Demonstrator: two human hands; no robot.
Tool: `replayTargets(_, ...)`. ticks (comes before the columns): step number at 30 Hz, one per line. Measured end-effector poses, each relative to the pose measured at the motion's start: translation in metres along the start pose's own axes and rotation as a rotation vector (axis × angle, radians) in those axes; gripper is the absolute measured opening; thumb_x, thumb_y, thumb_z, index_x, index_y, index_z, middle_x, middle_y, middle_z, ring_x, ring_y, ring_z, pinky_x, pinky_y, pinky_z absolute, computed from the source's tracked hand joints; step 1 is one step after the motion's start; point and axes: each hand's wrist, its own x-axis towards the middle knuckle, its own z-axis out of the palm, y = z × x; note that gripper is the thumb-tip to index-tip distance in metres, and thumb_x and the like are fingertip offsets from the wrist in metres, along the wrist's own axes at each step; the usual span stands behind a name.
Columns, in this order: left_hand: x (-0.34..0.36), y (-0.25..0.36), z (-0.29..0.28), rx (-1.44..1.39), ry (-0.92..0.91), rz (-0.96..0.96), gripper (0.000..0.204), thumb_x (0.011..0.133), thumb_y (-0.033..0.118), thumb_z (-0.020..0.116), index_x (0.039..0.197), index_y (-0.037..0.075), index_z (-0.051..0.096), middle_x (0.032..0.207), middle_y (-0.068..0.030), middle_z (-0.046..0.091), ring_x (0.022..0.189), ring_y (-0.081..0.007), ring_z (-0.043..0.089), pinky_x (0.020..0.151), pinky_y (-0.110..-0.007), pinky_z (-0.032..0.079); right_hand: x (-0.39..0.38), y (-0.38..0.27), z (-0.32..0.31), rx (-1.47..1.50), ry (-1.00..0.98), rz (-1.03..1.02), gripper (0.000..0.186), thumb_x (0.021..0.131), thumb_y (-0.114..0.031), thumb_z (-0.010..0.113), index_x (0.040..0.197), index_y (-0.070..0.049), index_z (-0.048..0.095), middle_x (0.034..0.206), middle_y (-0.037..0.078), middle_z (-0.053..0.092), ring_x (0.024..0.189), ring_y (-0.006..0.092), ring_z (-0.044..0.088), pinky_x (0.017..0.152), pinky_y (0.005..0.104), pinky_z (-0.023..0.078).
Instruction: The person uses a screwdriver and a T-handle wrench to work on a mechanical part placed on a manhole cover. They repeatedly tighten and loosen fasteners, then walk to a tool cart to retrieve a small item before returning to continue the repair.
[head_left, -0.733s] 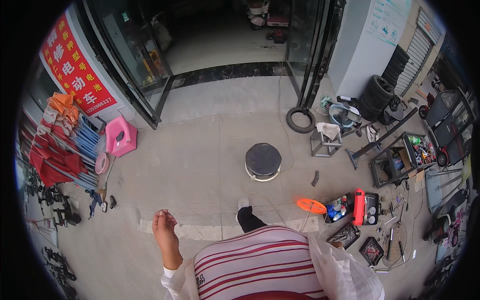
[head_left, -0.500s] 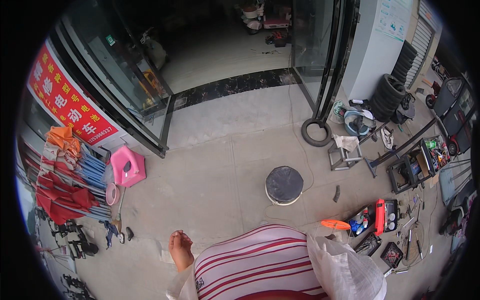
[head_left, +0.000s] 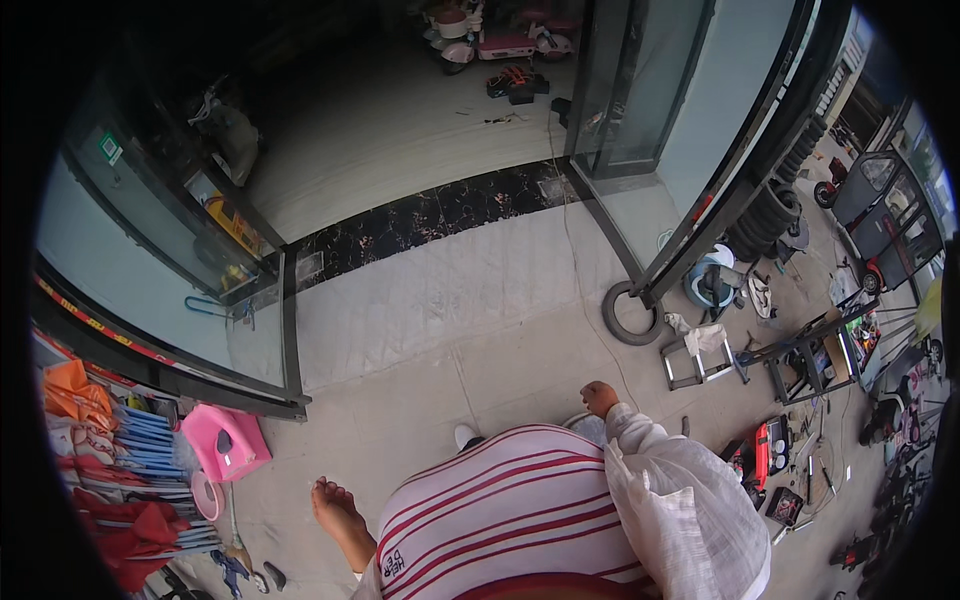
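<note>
A grey stool (head_left: 587, 429), mostly hidden by the striped shirt (head_left: 510, 500), shows its curved edge near the right hand (head_left: 599, 398).

The striped shirt (head_left: 500, 500) covers most of the white shoe (head_left: 465, 436), and together with the right sleeve (head_left: 690, 500) it leaves only a grey sliver of a rounded thing (head_left: 588, 428) visible near the right hand (head_left: 600, 398), whose palm is out of sight. The top edge crops the pink scooter (head_left: 505, 46); the red cloth (head_left: 130, 540) fades into the black rim. Scattered tools (head_left: 808, 465) are too tiny to identify.
</note>
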Motion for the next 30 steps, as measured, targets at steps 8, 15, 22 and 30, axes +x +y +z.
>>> replayTargets(8,0.222,0.041,0.359,0.089,-0.568,0.139,0.014,0.097,0.021,0.057,0.098,0.006,0.059,0.079,-0.0023,0.059,0.069,-0.0107,0.054,0.062,-0.024,0.043,0.042,0.045,-0.045,-0.517,-0.161,0.512,0.024,0.084,-0.027,0.062,0.096,-0.007,0.069,0.087,0.016,0.070,0.081,0.0314,0.068,0.070,0.0435,0.054)
replayTargets(15,0.325,-0.015,0.602,0.114,-0.634,-0.098,0.017,0.097,0.023,0.058,0.099,0.007,0.061,0.079,-0.0016,0.060,0.070,-0.0118,0.056,0.062,-0.026,0.045,0.262,-0.049,-0.010,-0.356,-0.158,0.499,0.025,0.087,-0.028,0.060,0.098,-0.006,0.069,0.083,0.015,0.069,0.078,0.0269,0.068,0.067,0.0403,0.053)
replayTargets(22,0.394,0.017,0.790,0.168,-0.552,-0.073,0.015,0.097,0.022,0.058,0.098,0.007,0.060,0.080,-0.0018,0.060,0.070,-0.0115,0.054,0.065,-0.026,0.043,0.559,-0.320,-0.095,0.190,0.231,0.156,0.024,0.093,-0.025,0.059,0.100,-0.003,0.066,0.079,0.010,0.067,0.075,0.0164,0.065,0.065,0.0324,0.052)
replayTargets(30,0.486,-0.024,0.989,0.246,-0.511,-0.336,0.015,0.095,0.026,0.062,0.097,0.011,0.061,0.082,0.0002,0.059,0.073,-0.0118,0.054,0.067,-0.026,0.043,0.733,-0.425,-0.191,0.217,0.406,0.178,0.023,0.097,-0.021,0.055,0.101,0.000,0.065,0.081,0.008,0.067,0.068,0.0151,0.061,0.061,0.0289,0.049)
